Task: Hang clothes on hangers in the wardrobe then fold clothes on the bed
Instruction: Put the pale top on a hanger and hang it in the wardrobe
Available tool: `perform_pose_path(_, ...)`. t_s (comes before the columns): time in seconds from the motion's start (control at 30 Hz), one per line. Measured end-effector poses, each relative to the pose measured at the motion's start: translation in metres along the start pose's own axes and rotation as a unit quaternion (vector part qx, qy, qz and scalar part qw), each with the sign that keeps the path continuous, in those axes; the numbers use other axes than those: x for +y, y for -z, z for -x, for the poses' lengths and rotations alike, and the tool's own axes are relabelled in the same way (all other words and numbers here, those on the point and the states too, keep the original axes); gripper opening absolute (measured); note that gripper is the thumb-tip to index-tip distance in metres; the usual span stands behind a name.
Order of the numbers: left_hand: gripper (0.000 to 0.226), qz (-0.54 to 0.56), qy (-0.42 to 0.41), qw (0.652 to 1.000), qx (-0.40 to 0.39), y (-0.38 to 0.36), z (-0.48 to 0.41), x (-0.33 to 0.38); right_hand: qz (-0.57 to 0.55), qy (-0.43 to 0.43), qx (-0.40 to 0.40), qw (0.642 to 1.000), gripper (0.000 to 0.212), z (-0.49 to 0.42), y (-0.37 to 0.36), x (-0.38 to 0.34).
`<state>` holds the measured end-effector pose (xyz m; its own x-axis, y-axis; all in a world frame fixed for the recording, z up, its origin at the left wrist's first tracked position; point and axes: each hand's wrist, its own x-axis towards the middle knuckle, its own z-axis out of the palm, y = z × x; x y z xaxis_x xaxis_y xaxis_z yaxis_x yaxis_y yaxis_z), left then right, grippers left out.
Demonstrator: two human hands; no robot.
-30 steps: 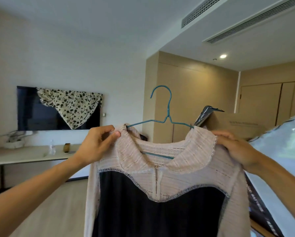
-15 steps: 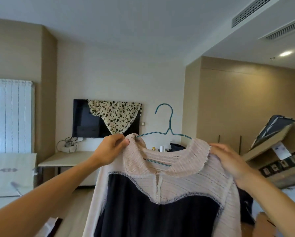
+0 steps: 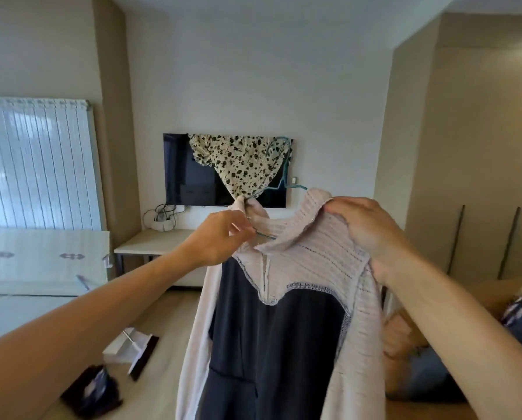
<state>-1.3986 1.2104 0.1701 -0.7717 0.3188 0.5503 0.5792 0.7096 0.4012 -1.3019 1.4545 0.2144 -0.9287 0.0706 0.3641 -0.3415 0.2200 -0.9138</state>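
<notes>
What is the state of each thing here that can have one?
Pink-collared garment, on the hanger, held up, hanging down.
Teal wire hanger, inside the garment's neck, hook up and free.
Left hand, pinches the collar.
Right hand, grips the garment's shoulder.
Television, screen dark, partly covered by a spotted cloth.
Wardrobe doors, closed.

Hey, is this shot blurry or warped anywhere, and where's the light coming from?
Head view: motion blur smears the teal hanger and the clutter at lower right; the knit top is fairly readable. Same view: wide-angle distortion bows the wall corner. Soft daylight comes from the blinds at left, no harsh glare.
</notes>
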Motion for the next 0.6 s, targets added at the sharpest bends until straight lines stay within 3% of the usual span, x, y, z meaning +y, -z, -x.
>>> perform_pose_path(0.17, 0.016, 0.039, 0.029, 0.998, 0.039, -0.011, -0.045, -0.020, -0.032, -0.013, -0.004, 0.999, 0.018, -0.076, -0.032, 0.033)
perform_pose_path(0.27, 0.020, 0.032, 0.040, 0.997, 0.060, -0.021, -0.073, -0.044, -0.036, -0.021, 0.010, 0.999, 0.027, -0.119, -0.048, 0.059)
perform_pose_path(0.4, 0.022, 0.043, 0.052, 0.996, 0.052, -0.038, -0.107, -0.087, -0.030, -0.028, 0.050, 0.998, 0.023, -0.174, -0.067, 0.090)
perform_pose_path(0.6, 0.019, 0.082, 0.044, 0.996, 0.009, -0.082, -0.177, -0.173, -0.015, -0.028, 0.130, 0.991, 0.038, -0.263, -0.091, 0.135)
